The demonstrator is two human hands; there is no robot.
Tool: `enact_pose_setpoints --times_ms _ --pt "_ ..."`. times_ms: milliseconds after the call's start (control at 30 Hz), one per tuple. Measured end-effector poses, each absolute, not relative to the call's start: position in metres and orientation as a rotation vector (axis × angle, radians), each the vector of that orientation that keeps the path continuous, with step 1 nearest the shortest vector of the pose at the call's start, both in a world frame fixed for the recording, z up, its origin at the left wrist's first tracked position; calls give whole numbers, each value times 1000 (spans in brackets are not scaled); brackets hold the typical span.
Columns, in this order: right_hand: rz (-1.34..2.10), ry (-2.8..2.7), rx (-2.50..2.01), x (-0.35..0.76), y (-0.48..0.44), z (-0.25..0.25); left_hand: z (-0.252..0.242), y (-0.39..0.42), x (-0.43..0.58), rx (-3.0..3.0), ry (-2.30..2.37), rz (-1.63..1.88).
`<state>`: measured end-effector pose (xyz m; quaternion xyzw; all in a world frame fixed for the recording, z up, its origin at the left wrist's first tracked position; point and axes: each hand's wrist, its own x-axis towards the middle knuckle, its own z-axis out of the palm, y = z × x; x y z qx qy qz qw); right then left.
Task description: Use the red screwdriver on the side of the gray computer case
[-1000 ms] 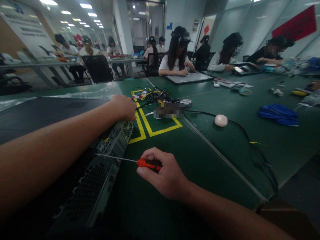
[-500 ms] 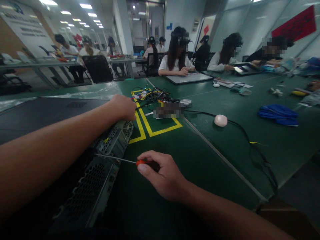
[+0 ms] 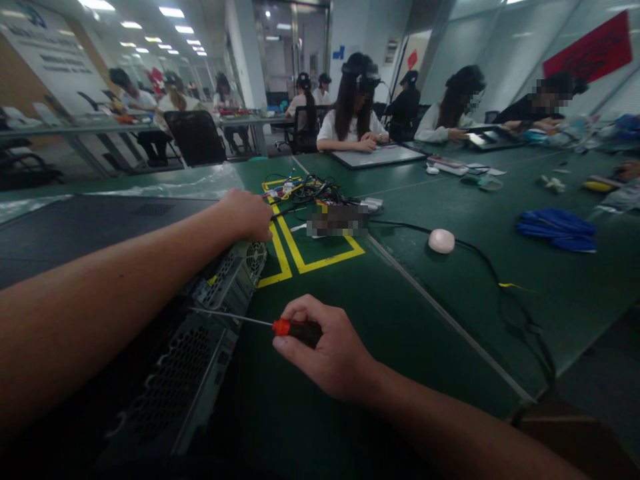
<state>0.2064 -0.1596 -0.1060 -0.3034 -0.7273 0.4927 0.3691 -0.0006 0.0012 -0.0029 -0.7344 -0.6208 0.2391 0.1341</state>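
A black computer tower case (image 3: pixel 175 373) lies at the left, its perforated rear panel facing right. My right hand (image 3: pixel 333 350) is closed loosely around the red and black handle of a screwdriver (image 3: pixel 295 330). Its long thin shaft runs left, and the tip meets the rear panel near a slot edge. Over the top of the case stretches my left arm. My left hand (image 3: pixel 250 215) is curled over the case's far rear corner, above a round fan grille (image 3: pixel 256 257); its fingertips are partly hidden.
Bundled cables (image 3: pixel 315 190) and a blurred-out box lie beyond yellow tape marks (image 3: pixel 330 260) on the green table (image 3: pixel 400 320). A pale pink rounded object (image 3: pixel 442 241) sits by a black cable. Blue coiled material (image 3: pixel 555 229) lies at right. Several people sit across the table.
The fingers of my right hand have loosened and shifted on the handle, so more of it shows. My left hand and the case stay in place.
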Motion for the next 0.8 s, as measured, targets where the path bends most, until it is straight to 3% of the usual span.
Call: enact_pose_setpoints --times_ms 800 --pt "1274 -1876 -797 206 -159 -107 -2 0 0 -2132 -1826 677"
